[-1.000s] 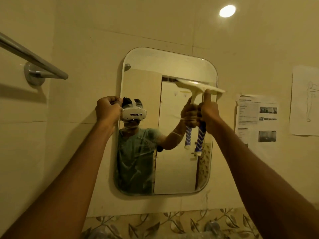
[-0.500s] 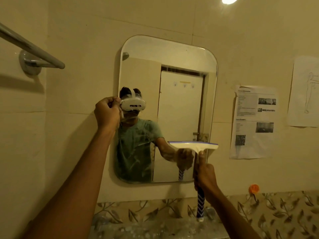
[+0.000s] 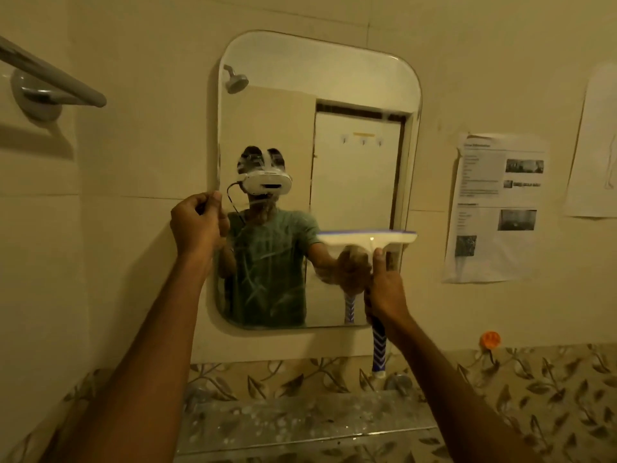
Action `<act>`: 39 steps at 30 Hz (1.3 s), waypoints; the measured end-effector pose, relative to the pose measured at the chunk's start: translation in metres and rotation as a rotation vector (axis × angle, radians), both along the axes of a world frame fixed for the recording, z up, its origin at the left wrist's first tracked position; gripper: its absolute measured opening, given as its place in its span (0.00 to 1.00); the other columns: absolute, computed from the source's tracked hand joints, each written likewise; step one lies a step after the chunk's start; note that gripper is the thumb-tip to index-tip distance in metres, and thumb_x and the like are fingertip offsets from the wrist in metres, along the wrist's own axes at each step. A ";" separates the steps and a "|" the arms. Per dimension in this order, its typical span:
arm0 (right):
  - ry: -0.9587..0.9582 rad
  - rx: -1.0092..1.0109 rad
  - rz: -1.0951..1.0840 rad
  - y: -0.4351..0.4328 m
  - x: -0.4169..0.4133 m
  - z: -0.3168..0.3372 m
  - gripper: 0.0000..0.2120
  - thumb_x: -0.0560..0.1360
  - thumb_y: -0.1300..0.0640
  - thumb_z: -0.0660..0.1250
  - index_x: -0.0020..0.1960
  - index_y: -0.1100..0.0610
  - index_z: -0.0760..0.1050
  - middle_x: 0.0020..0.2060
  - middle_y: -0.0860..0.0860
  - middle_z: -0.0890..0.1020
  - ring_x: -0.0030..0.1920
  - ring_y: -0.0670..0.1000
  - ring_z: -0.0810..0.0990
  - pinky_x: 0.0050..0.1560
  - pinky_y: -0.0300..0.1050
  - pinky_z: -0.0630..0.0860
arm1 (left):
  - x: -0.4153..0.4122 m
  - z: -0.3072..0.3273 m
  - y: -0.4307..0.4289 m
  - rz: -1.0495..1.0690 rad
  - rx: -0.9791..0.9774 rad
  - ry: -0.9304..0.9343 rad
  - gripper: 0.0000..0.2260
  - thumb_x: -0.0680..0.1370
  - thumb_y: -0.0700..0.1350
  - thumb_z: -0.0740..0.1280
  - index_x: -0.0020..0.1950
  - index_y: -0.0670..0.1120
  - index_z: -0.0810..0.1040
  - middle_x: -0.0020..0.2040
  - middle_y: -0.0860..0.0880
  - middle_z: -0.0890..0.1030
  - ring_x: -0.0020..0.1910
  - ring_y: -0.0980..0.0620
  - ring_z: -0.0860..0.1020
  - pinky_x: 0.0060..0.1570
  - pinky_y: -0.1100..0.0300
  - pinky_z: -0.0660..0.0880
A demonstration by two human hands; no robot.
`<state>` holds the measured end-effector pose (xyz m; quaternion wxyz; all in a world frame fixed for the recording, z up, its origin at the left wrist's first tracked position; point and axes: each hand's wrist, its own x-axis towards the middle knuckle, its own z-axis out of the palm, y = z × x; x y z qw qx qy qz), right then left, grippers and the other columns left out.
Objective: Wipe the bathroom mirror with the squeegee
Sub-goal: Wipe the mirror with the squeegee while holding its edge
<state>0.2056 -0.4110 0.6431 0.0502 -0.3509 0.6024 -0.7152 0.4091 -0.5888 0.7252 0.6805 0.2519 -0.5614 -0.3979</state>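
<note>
Holding the squeegee (image 3: pixel 366 238) by its striped stick, right hand (image 3: pixel 387 292) shut tight around it. Looks light and stiff, with a soft rubber edge flat on the lower right of the mirror (image 3: pixel 317 95). Left hand (image 3: pixel 197 225) curled on the mirror's left edge, arm stretched up.

The right hand (image 3: pixel 387 290) wraps the squeegee (image 3: pixel 367 238) handle, blade level against the lower right of the mirror (image 3: pixel 334 78). The left hand (image 3: pixel 197 223) grips the mirror's left edge.
</note>
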 end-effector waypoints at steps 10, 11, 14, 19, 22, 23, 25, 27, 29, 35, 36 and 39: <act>-0.054 0.217 -0.058 0.013 -0.008 -0.079 0.31 0.79 0.35 0.51 0.30 0.58 0.69 0.21 0.50 0.69 0.22 0.48 0.66 0.26 0.40 0.65 | 0.001 -0.036 0.000 -0.041 0.066 0.036 0.09 0.78 0.50 0.66 0.49 0.44 0.80 0.41 0.44 0.82 0.36 0.47 0.81 0.32 0.50 0.77; -0.053 0.219 -0.058 0.013 -0.008 -0.078 0.31 0.79 0.35 0.51 0.30 0.58 0.70 0.21 0.50 0.69 0.22 0.48 0.66 0.26 0.41 0.65 | 0.001 -0.038 0.001 -0.044 0.072 0.037 0.09 0.78 0.49 0.67 0.49 0.44 0.80 0.41 0.45 0.82 0.36 0.47 0.80 0.33 0.50 0.78; -0.041 0.229 -0.054 0.016 -0.009 -0.077 0.32 0.79 0.35 0.50 0.31 0.58 0.70 0.22 0.51 0.70 0.22 0.49 0.67 0.25 0.41 0.67 | 0.002 -0.044 0.006 -0.010 0.040 0.040 0.07 0.78 0.47 0.67 0.50 0.44 0.80 0.40 0.47 0.81 0.32 0.58 0.80 0.30 0.59 0.78; 0.007 0.106 0.002 0.014 -0.007 -0.043 0.27 0.81 0.39 0.52 0.43 0.58 0.78 0.24 0.47 0.77 0.20 0.46 0.71 0.21 0.40 0.70 | 0.001 -0.048 0.008 0.005 -0.017 0.037 0.06 0.79 0.44 0.66 0.51 0.42 0.79 0.36 0.52 0.78 0.27 0.69 0.76 0.27 0.75 0.71; 0.112 0.017 0.048 0.008 -0.009 -0.011 0.20 0.83 0.43 0.52 0.45 0.51 0.79 0.33 0.52 0.82 0.33 0.51 0.80 0.35 0.44 0.77 | 0.002 -0.053 0.006 0.021 -0.024 0.035 0.06 0.79 0.44 0.66 0.51 0.43 0.79 0.36 0.52 0.78 0.29 0.67 0.77 0.28 0.74 0.72; 0.131 0.009 0.069 0.007 -0.010 -0.008 0.20 0.83 0.43 0.52 0.45 0.51 0.78 0.35 0.54 0.83 0.36 0.54 0.80 0.37 0.45 0.77 | 0.003 -0.056 0.005 0.028 -0.017 0.034 0.06 0.78 0.45 0.67 0.51 0.43 0.79 0.37 0.53 0.78 0.31 0.65 0.78 0.31 0.73 0.74; 0.151 0.032 0.090 0.006 -0.015 -0.014 0.19 0.83 0.43 0.52 0.46 0.49 0.77 0.37 0.56 0.82 0.37 0.54 0.79 0.37 0.42 0.76 | 0.002 -0.062 0.003 0.034 -0.002 0.026 0.07 0.78 0.47 0.67 0.50 0.44 0.80 0.38 0.53 0.80 0.37 0.61 0.78 0.41 0.66 0.78; 0.168 0.090 0.067 0.006 -0.020 -0.027 0.22 0.83 0.41 0.51 0.44 0.52 0.78 0.37 0.59 0.82 0.29 0.48 0.77 0.27 0.36 0.73 | 0.001 -0.067 0.002 0.036 0.018 0.038 0.08 0.78 0.47 0.67 0.50 0.43 0.81 0.39 0.52 0.80 0.37 0.61 0.79 0.42 0.65 0.79; 0.183 0.151 0.042 0.008 -0.026 -0.042 0.28 0.81 0.38 0.51 0.41 0.57 0.79 0.34 0.59 0.82 0.23 0.44 0.74 0.23 0.37 0.70 | -0.001 -0.069 0.003 0.041 0.018 0.040 0.09 0.79 0.46 0.66 0.49 0.41 0.80 0.38 0.52 0.80 0.35 0.62 0.79 0.32 0.72 0.75; 0.253 0.319 -0.010 0.022 -0.044 -0.079 0.28 0.76 0.33 0.52 0.29 0.52 0.70 0.20 0.47 0.71 0.25 0.49 0.70 0.33 0.43 0.67 | -0.002 -0.076 -0.001 0.051 0.033 0.046 0.10 0.78 0.48 0.67 0.48 0.41 0.81 0.40 0.49 0.82 0.40 0.55 0.81 0.44 0.58 0.80; 0.273 0.360 -0.027 0.025 -0.049 -0.083 0.31 0.73 0.30 0.51 0.28 0.54 0.69 0.22 0.51 0.70 0.26 0.51 0.70 0.34 0.45 0.68 | -0.002 -0.076 0.000 0.056 0.035 0.045 0.11 0.78 0.48 0.67 0.49 0.40 0.81 0.40 0.49 0.82 0.41 0.55 0.80 0.46 0.58 0.79; 0.354 0.494 -0.059 0.033 -0.066 -0.094 0.37 0.68 0.24 0.48 0.28 0.58 0.68 0.23 0.53 0.70 0.27 0.52 0.70 0.34 0.47 0.68 | -0.003 -0.076 0.001 0.062 0.025 0.063 0.12 0.78 0.47 0.67 0.51 0.39 0.81 0.41 0.49 0.82 0.40 0.57 0.80 0.44 0.65 0.78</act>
